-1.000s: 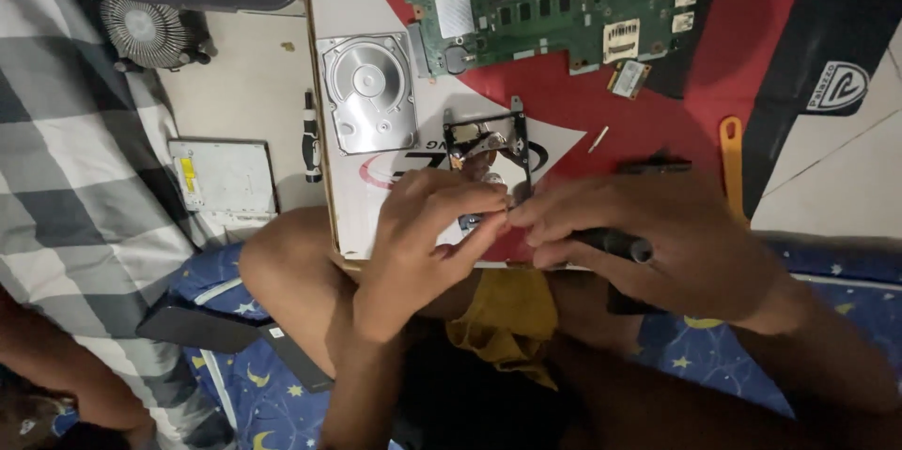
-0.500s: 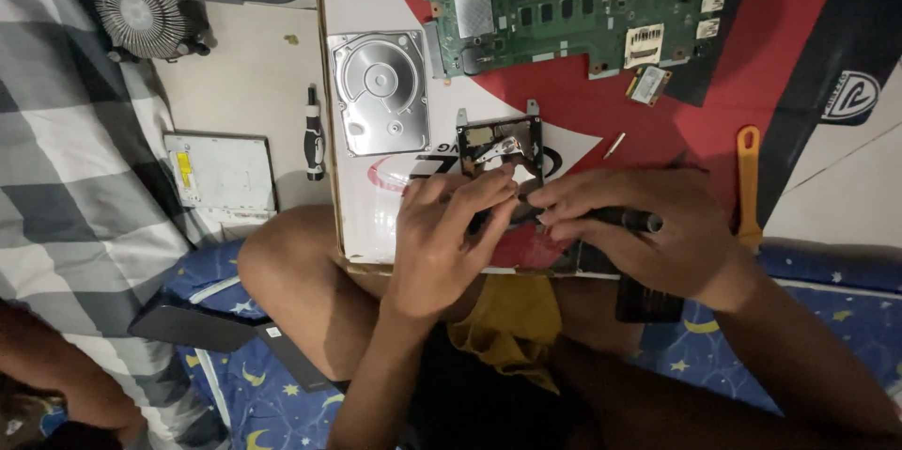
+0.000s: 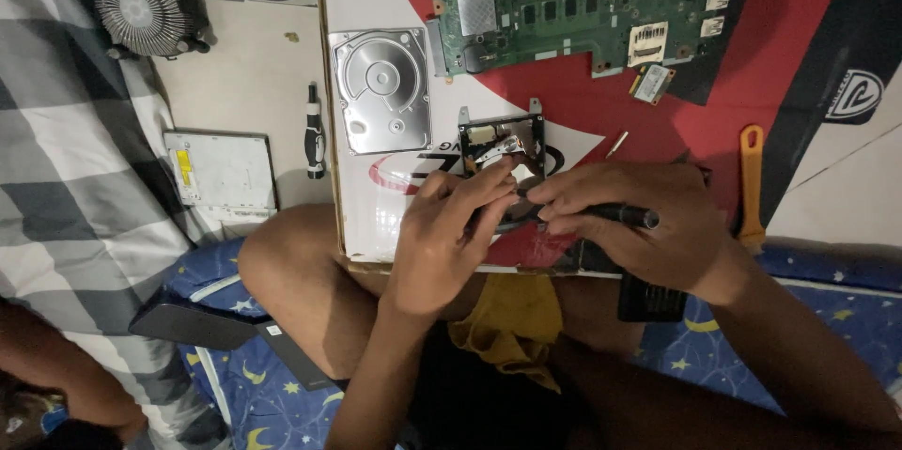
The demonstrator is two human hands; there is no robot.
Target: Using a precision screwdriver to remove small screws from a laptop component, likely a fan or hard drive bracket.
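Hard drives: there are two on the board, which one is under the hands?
The small black opened drive by the left hand and right hand. The other drive, silver with a shiny round platter, lies untouched farther left.

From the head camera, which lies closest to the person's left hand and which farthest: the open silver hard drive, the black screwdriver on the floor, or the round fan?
Measured from the left hand:
1. Open silver hard drive, just above it on the mat.
2. Black screwdriver, off the mat to the left.
3. Round fan, far upper left corner.

Both hands' fingers (image 3: 489, 189) hide the small black drive's (image 3: 503, 135) lower half.
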